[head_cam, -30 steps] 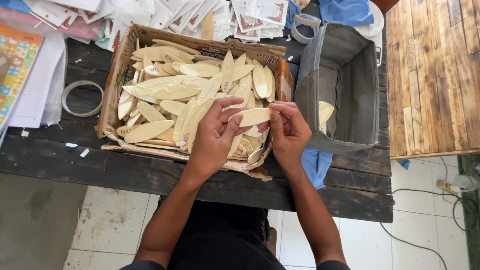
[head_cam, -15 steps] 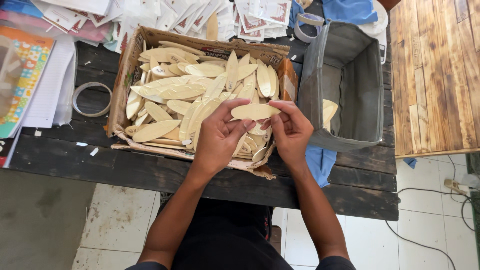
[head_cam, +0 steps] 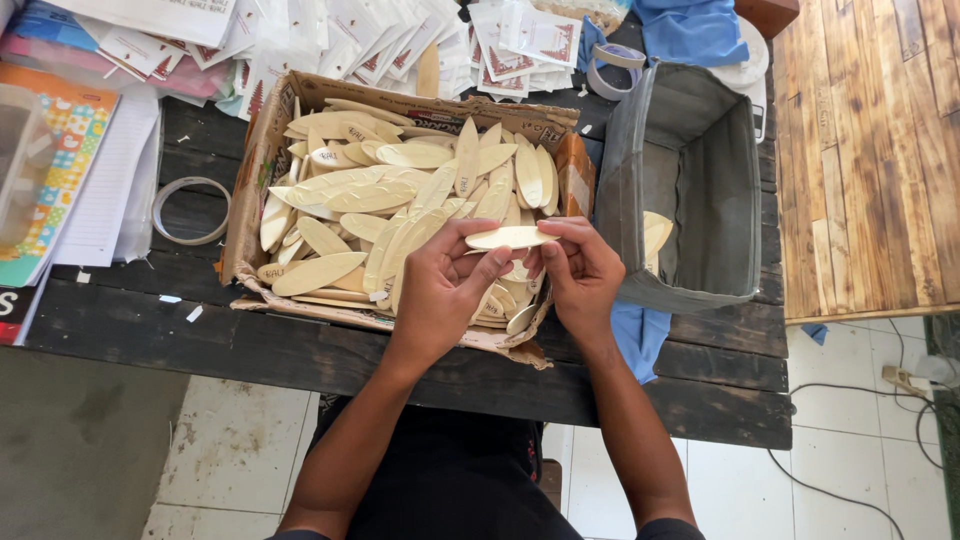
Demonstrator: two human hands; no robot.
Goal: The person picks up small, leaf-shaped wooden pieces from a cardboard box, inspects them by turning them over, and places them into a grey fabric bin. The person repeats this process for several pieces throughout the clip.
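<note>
Both hands hold one pale, leaf-shaped wooden piece (head_cam: 510, 238) flat above the right end of a torn cardboard box (head_cam: 262, 170). My left hand (head_cam: 445, 290) grips its left end with thumb and fingers. My right hand (head_cam: 580, 270) pinches its right end. The box is heaped with several more of the same oval wooden pieces (head_cam: 370, 200). To the right of my hands stands a grey fabric bin (head_cam: 690, 190) with one or two wooden pieces (head_cam: 655, 232) lying inside.
A tape ring (head_cam: 190, 210) lies left of the box on the dark plank table (head_cam: 300, 350). Colourful booklets (head_cam: 50, 170) and small packets (head_cam: 380, 40) crowd the back and left. Blue cloth (head_cam: 640, 340) hangs under the bin. A light wooden surface (head_cam: 870, 150) lies to the right.
The camera view shifted slightly. My hands have kept hold of the wooden piece and turned it a little flatter between them, just above the box.
</note>
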